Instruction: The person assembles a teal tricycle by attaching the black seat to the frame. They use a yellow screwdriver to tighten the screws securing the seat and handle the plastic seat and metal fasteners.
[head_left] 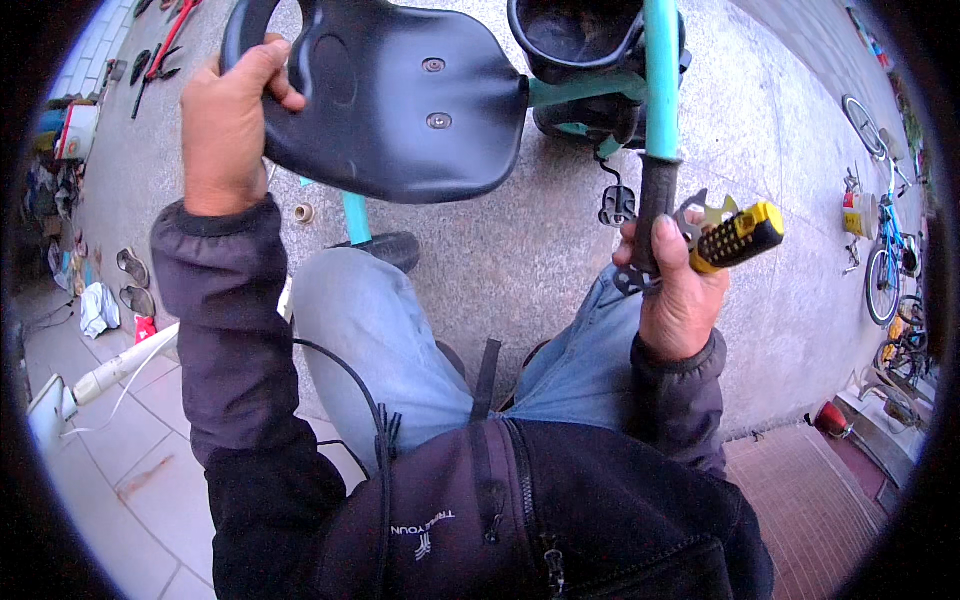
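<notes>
My left hand (pixel 226 125) grips the left end of a black plastic ride-on seat (pixel 385 105), its thumb and fingers curled around the rim beside an opening. Two round bolt heads show on the seat's face. My right hand (pixel 685 312) is closed around the dark grip (pixel 657 200) at the near end of a teal metal tube (pixel 661 85). Held in that same hand is a tool with a yellow-and-black handle (pixel 740 238) and a toothed metal head, partly hidden by the fingers. A teal bar (pixel 590 92) joins the seat's right end toward the tube.
Beyond the seat sits a black tub-like part (pixel 575 35), with a black pedal (pixel 617 205) below it. A small tan ring (pixel 304 212) lies on the floor. Blue bicycle (pixel 883 260) at right; white tube (pixel 125 362) and sandals (pixel 133 280) at left.
</notes>
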